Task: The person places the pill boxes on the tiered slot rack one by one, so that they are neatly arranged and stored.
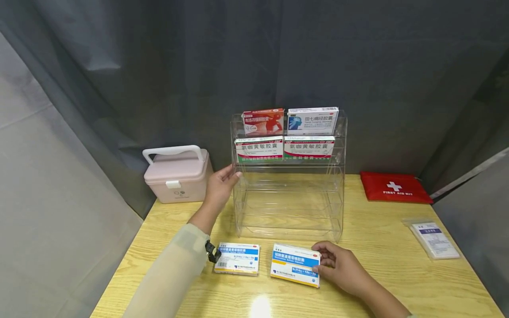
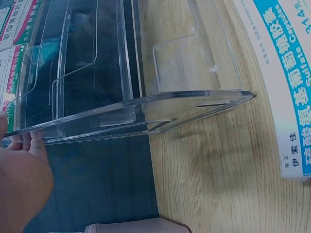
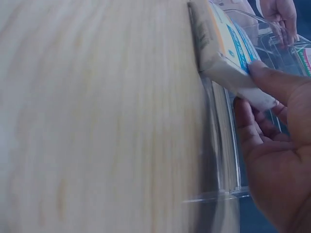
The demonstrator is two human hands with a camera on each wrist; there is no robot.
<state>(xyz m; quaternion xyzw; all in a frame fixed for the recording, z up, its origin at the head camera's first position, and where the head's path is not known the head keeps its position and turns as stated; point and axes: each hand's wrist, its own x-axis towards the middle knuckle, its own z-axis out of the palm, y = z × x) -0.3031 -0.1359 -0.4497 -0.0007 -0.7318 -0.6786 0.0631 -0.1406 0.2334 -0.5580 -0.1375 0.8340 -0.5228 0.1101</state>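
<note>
From my head, one camera faced forward and down across the table [image 1: 377,229], farthest back. My left wrist's, turned sideways, looked closely at the rack [image 1: 288,166]; my right's looked closely at a box [image 3: 231,75]. Both wrist views shared rack and left hand [image 2: 24,182].

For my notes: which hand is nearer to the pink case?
Left. The left hand is beside the pink case, at its right; the right hand holds a carton farther right.
</note>
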